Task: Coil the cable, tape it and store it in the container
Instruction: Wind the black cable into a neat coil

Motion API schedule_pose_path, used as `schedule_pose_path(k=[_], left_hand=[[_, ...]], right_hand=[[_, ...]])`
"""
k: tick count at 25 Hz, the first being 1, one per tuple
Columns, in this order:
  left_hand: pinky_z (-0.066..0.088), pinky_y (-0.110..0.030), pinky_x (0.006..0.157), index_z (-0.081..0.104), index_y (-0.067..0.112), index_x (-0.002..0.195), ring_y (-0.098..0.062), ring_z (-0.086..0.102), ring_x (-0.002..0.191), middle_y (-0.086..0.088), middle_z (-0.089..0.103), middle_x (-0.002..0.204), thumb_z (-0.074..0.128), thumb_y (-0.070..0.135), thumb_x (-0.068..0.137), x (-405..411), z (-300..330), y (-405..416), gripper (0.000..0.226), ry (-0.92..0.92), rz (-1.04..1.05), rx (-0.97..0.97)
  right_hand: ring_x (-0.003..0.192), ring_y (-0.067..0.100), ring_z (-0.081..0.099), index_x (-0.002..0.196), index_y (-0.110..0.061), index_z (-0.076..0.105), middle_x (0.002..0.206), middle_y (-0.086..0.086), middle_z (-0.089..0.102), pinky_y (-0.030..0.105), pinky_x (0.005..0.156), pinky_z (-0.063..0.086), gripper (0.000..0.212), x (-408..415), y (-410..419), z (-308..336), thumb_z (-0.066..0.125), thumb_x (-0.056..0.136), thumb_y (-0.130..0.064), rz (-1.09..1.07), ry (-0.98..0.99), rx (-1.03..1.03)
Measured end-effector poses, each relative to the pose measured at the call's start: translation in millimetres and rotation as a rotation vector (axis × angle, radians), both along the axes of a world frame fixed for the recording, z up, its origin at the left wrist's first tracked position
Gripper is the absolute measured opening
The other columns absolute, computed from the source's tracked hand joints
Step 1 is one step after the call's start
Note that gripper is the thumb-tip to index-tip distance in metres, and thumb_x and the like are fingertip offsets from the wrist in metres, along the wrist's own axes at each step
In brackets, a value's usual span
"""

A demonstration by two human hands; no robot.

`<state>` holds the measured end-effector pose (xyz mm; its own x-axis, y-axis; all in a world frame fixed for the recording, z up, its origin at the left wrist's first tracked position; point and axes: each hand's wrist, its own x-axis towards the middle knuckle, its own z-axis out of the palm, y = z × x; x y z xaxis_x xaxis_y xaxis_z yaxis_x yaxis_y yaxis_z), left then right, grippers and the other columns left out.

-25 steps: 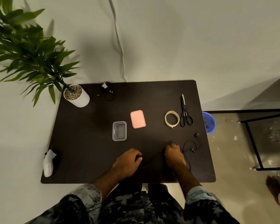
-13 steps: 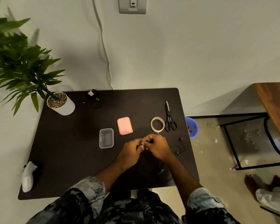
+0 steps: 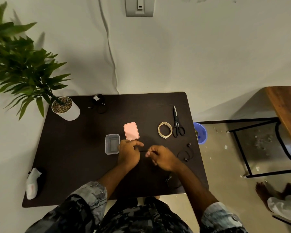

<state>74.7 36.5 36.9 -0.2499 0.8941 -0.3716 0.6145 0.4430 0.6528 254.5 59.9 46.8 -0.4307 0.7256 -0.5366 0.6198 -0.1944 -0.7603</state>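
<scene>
— Both hands have drawn apart since a half-second back; a short run of cable (image 3: 144,151) now stretches between left hand (image 3: 129,154) and right hand (image 3: 163,158).

— Grips?

— Each pinches the cable. Its slack loops toward the table's (image 3: 71,158) right edge, nearer the right hand.

— Obstacles?

— Container (image 3: 112,144) touches the left hand; lid (image 3: 131,131), tape (image 3: 165,129) and scissors (image 3: 177,122) lie beyond.

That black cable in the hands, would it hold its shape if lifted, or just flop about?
Probably floppy: the cable lies in loose curls on the table beside the right hand. It looks thin, so likely light. The short stretch pinched between the left hand and the right runs straight, probably only because it is pulled taut.
</scene>
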Motion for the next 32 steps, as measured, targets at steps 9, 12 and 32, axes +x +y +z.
schedule_pose_path(k=[9,12,32], left_hand=[[0.061,-0.036,0.066,0.058,0.011,0.079,-0.015,0.055,0.057,-0.007,0.051,0.068,0.044,0.037,0.107,20,30,6,0.040,-0.889,0.309,-0.262],[0.058,-0.042,0.080,0.056,0.014,0.079,-0.020,0.064,0.075,-0.005,0.058,0.075,0.042,0.043,0.106,19,36,9,0.042,-0.949,0.330,-0.267],[0.033,-0.026,0.057,0.061,0.012,0.092,-0.008,0.036,0.049,0.002,0.048,0.064,0.050,0.031,0.105,14,56,17,0.026,-1.391,0.558,-0.209]], right_hand=[[0.065,0.007,0.055,0.081,-0.027,0.064,0.074,0.001,0.066,0.024,0.064,0.046,0.021,9,33,28,0.067,0.100,-0.034,-0.102,-0.066,0.271],[0.065,0.009,0.055,0.082,-0.022,0.067,0.079,0.011,0.069,0.029,0.066,0.050,0.022,12,35,24,0.067,0.100,-0.036,-0.127,-0.057,0.266],[0.060,0.006,0.063,0.082,-0.019,0.070,0.071,0.002,0.073,0.029,0.062,0.055,0.023,6,23,4,0.068,0.100,-0.035,-0.292,-0.026,0.269]])
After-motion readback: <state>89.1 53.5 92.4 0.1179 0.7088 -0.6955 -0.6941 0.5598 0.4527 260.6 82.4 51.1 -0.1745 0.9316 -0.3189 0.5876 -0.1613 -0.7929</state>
